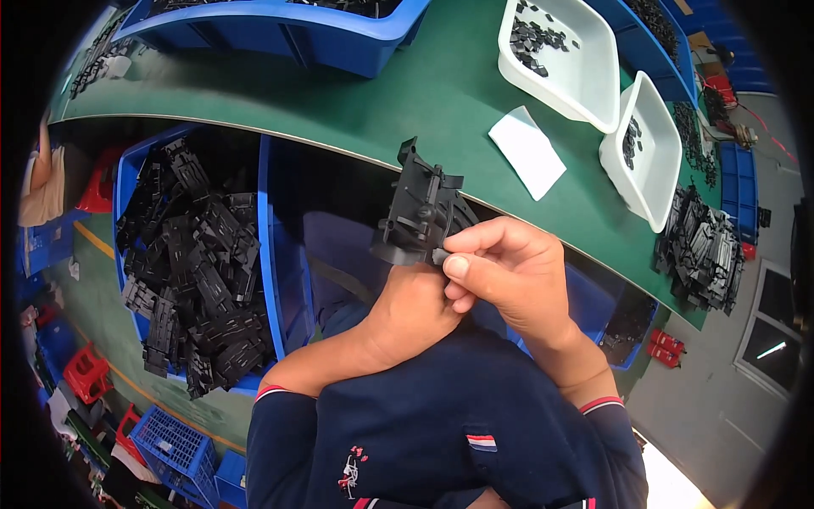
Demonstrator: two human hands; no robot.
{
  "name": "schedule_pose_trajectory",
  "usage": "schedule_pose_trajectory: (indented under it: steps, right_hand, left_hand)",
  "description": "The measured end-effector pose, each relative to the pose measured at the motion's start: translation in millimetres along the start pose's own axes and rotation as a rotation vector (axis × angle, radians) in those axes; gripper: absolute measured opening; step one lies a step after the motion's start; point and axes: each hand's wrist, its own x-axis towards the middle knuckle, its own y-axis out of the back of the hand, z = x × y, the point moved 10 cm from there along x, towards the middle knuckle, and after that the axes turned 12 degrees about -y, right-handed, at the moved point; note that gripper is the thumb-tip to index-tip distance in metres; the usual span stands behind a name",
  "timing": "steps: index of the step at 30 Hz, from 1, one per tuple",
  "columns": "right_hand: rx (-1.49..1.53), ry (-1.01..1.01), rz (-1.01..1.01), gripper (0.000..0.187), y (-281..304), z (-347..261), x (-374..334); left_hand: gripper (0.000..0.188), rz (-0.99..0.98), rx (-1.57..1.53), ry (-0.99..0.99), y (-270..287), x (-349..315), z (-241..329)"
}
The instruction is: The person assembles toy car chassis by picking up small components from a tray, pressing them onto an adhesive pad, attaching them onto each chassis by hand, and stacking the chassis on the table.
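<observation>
A black moulded plastic part [421, 197] with clips and ribs stands up from my left hand [414, 304], just in front of the table's near edge. That hand is closed around the part's lower end; its fingertips are hidden behind the part. My right hand [513, 276] is closed in a pinch, thumb against forefinger, on a small dark grey piece [439, 255]. The piece is right beside the lower edge of the black part; whether it touches cannot be made out.
A blue crate [268, 254] heaped with similar black parts stands at my left. On the green table [339, 119] are a large blue bin [254, 38], two white trays [585, 93] with small black pieces, a white paper [530, 153] and a stack of black parts [699, 250].
</observation>
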Motion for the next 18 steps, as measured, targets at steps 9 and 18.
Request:
schedule_pose_trajectory:
  steps: [9,18]
  right_hand:
    - [-0.040,0.019,0.011,0.012,-1.6,-0.2,-1.2]
    - [-0.004,0.018,-0.032,0.012,-3.2,-0.9,-1.7]
  left_hand:
    - [0.009,0.000,0.110,0.036,2.9,-3.8,-4.7]
    - [0.005,-0.075,0.165,0.007,-1.2,-8.2,-4.7]
